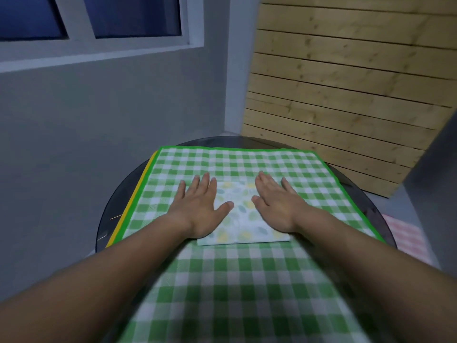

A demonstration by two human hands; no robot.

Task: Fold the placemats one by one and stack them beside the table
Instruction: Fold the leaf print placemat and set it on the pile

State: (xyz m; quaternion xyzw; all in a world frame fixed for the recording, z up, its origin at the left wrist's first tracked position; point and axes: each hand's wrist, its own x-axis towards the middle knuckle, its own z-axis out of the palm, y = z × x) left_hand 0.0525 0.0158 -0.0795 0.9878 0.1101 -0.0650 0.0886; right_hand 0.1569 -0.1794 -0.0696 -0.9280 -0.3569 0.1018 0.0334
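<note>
A small folded placemat, white with pale green and yellow leaves, lies on top of a large green-and-white checked placemat spread over a round dark table. My left hand lies flat with straight fingers on the folded mat's left side. My right hand presses flat on its right side. Under the checked mat, a yellow edge of another placemat shows along the left.
A pink checked cloth lies low to the right of the table. A grey wall with a window stands behind on the left. A pale wooden slatted panel leans behind on the right.
</note>
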